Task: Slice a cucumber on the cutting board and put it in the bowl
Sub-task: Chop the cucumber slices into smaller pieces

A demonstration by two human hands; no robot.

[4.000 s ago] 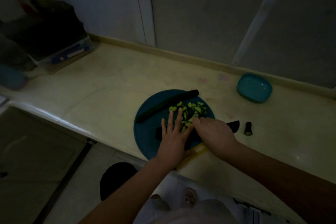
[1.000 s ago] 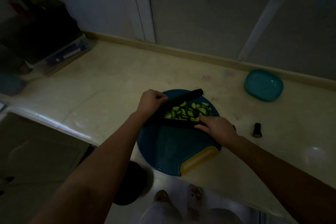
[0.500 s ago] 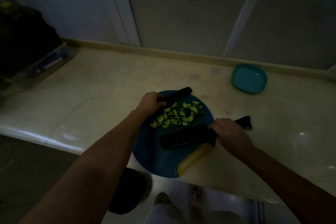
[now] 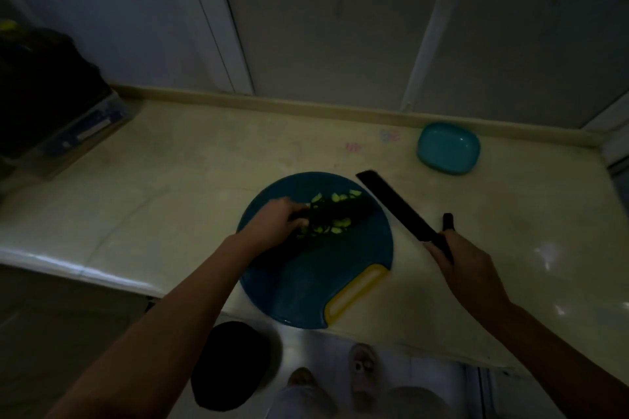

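Dark cucumber [image 4: 343, 211] juts right from the left grip [image 4: 277, 221], which curls round it, over pale slices [image 4: 335, 197] on the blue cutting board [image 4: 306, 282]; right grip [image 4: 466, 265] clasps the knife [image 4: 398, 207], blade slanting away; teal bowl [image 4: 448, 148] sits beyond it.

Cream countertop [image 4: 170, 180], dark bulky item far left [image 4: 44, 85], black round object on floor [image 4: 231, 364]

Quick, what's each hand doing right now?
Left hand: grips the cucumber.
Right hand: grips the knife by its handle.
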